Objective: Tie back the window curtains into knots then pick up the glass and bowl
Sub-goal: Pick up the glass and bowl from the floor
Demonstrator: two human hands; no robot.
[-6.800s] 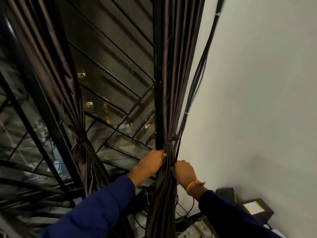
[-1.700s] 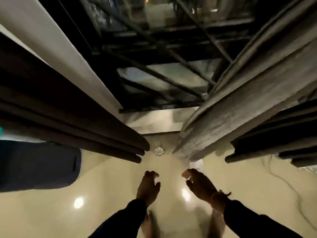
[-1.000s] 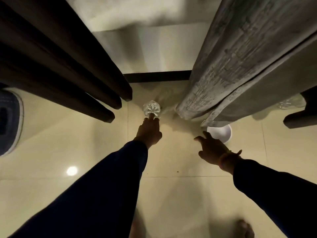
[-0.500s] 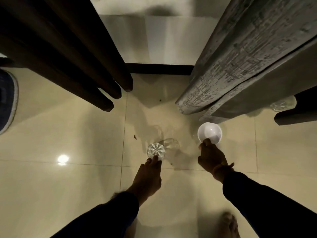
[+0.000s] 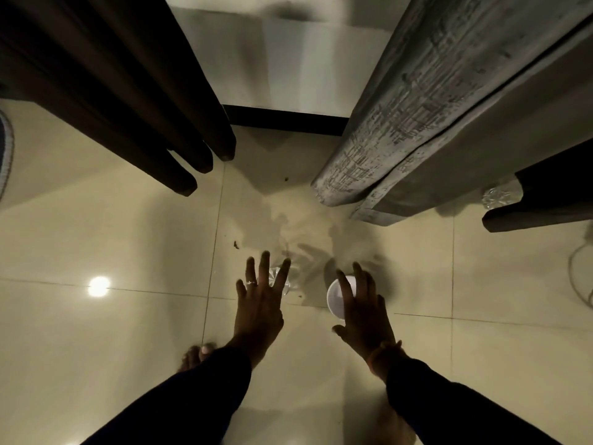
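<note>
I look straight down at a cream tiled floor [image 5: 128,316]. A clear cut glass [image 5: 290,279] stands on it, mostly hidden under my left hand [image 5: 260,303], whose fingers are spread apart above it. A small white bowl [image 5: 335,298] sits just to the right, with my right hand [image 5: 362,313] over its right half, fingers spread across the rim and thumb below it. I cannot tell whether either hand touches its object. A dark brown curtain [image 5: 144,107] hangs at the left and a grey curtain [image 5: 433,117] at the right.
A black skirting strip [image 5: 282,118] runs along the wall ahead. Another clear glassy object [image 5: 499,195] lies beside dark fabric [image 5: 552,200] at the right. A cable [image 5: 576,277] loops at the right edge. My bare foot [image 5: 195,354] stands below the left hand.
Both hands went from fingertips touching the glass and the bowl to fingers spread wide over them. Before that I left the knotted curtains and bent down to the floor.
</note>
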